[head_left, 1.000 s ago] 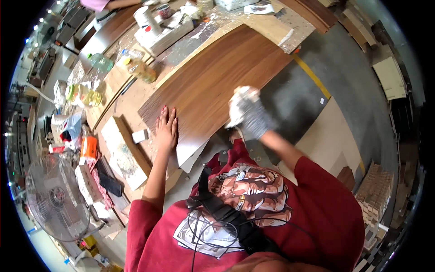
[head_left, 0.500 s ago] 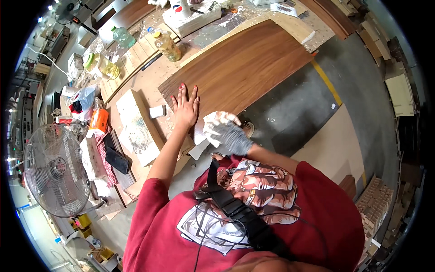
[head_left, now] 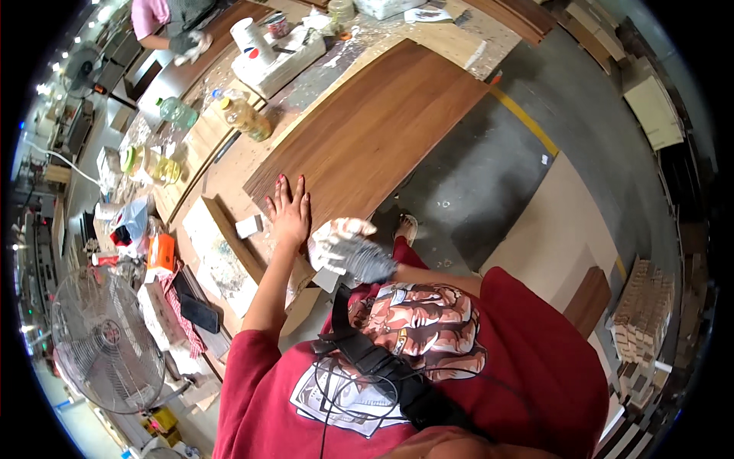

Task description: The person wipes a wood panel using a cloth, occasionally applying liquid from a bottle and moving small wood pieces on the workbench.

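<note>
A long brown wood-grain panel (head_left: 382, 130) lies slantwise on the workbench (head_left: 218, 172). My left hand (head_left: 289, 214), bare, rests flat on the panel's near end with its fingers spread. My right hand (head_left: 348, 249) wears a white and grey glove and sits at the panel's near corner, just right of my left hand, its fingers curled. Whether the glove holds anything is hidden. A small white block (head_left: 248, 226) lies on the bench just left of my left hand.
Oil bottles (head_left: 245, 118) and a green bottle (head_left: 177, 113) stand on the bench beyond the panel, with a white cup (head_left: 248, 38) further back. Another person (head_left: 164, 19) works at the far left. A floor fan (head_left: 103, 336) stands at my left, stacked wood pieces (head_left: 642, 314) at my right.
My right hand has slid from the panel's right edge down to its near corner, close to my left hand. My left hand has stayed flat on the panel.
</note>
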A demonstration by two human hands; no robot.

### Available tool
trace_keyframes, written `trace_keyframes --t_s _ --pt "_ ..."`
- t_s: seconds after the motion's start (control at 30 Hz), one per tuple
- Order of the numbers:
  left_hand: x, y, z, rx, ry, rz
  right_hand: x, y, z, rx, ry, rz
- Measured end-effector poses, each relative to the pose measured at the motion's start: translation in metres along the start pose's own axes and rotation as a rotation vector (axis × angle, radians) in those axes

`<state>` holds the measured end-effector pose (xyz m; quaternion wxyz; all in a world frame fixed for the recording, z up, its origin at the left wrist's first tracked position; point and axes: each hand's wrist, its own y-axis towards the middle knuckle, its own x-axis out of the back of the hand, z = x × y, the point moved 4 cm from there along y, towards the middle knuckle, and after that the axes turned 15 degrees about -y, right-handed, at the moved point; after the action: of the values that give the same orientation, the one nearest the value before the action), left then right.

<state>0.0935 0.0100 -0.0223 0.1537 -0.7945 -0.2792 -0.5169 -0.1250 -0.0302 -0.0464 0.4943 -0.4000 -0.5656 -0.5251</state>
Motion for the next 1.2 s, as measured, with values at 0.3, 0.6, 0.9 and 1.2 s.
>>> trace_keyframes --t_s 0.3,0.6,0.9,1.2 --pt "0.003 0.011 -0.017 -0.064 -0.01 0.034 0.044 -0.111 -0.274 -0.543 -0.49 -0.024" --pt "0.011 -0.006 -0.004 0.011 0.0 0.045 0.035 -0.05 -0.197 -0.274 -0.511 0.185" --pt "0.017 0.004 -0.023 0.023 -0.028 0.08 0.018 -0.113 -0.36 -0.771 -0.78 0.33" --pt "0.018 0.009 -0.028 0.052 -0.043 0.112 0.06 -0.1 -0.275 -0.472 -0.596 0.216"
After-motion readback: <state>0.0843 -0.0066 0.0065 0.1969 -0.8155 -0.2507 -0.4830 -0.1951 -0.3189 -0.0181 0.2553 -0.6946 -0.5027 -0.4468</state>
